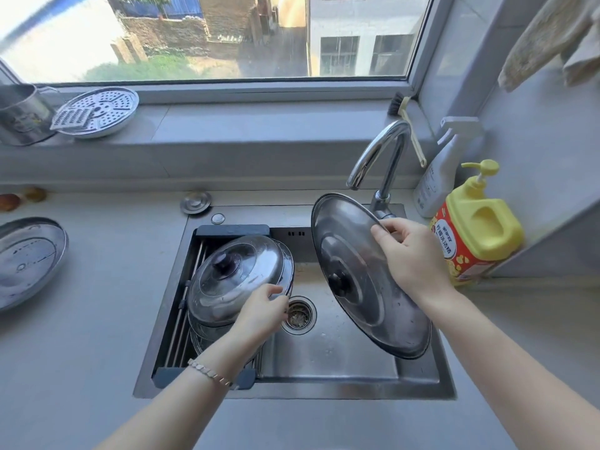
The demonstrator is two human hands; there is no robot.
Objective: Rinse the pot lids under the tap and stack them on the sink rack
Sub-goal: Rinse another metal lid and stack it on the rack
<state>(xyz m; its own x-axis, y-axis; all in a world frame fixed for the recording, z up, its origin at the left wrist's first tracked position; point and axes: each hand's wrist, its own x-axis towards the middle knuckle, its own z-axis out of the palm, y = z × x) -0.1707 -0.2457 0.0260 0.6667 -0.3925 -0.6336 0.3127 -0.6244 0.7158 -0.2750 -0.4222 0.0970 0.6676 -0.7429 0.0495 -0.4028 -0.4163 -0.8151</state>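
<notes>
One lid held at the tap, one held on the rack.

The right hand (412, 254) gripped the upper rim of a wide flat lid (357, 271), tilted steeply over the sink (324, 362), just below the tap (392, 170). The left hand (263, 308), a bracelet (211, 373) on its wrist, pinched the near edge of a domed lid (240, 271) sitting atop other steel pieces on the sink rack (232, 230). A yellow soap bottle (477, 235) stood at the right, and another lid (29, 258) lay on the counter at the left.

Arms outstretched, left hand (259, 311) curled on stacked lid (233, 274), right hand (412, 254) pinching tilted lid (350, 254)
</notes>
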